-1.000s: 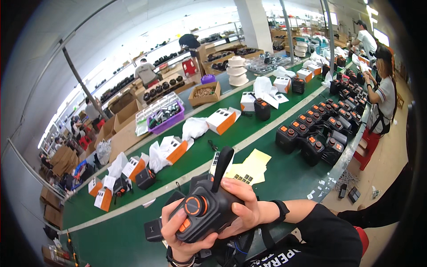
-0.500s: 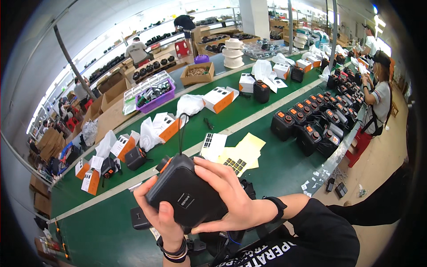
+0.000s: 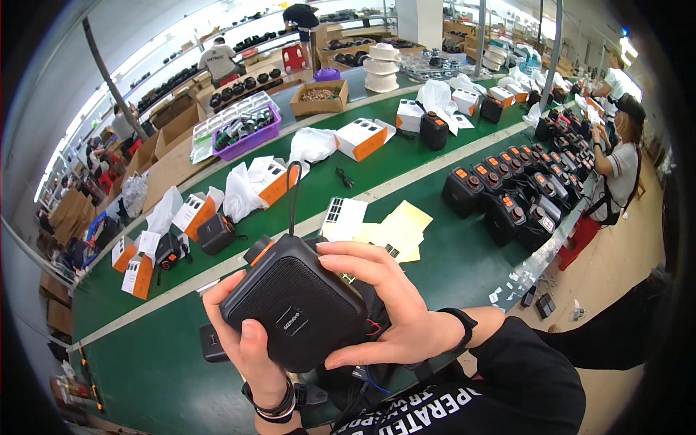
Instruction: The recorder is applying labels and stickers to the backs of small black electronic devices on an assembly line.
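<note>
Cartons [image 3: 136, 280] in orange and white stand at the far left of the green bench [image 3: 156, 362], with a white plastic bag [image 3: 164, 212] just beyond them. Right of these sits a small black unit [image 3: 216, 233], and nearer me a black block [image 3: 212, 344], partly hidden by my fingers. A purple basket [image 3: 250, 138] of small parts stands farther back.

My left hand [image 3: 254, 351] is clamped on the left side of a black speaker [image 3: 297, 312], thumb pressed on its grilled face, fingers behind the edge. I find the speaker raised above the bench and tilted, grille toward me, its orange-ringed knob [image 3: 259, 250] pointing up and left. A strap loop [image 3: 293, 196] stands up from its top. Beyond it lie a white card [image 3: 344, 219] and yellow sheets [image 3: 402, 226].

My right hand [image 3: 395, 308] closes on the speaker's right side, fingers at the upper edge, thumb along the lower. Farther right, similar units [image 3: 500, 181] stand in rows, near a co-worker [image 3: 620, 156] in a dark cap.
</note>
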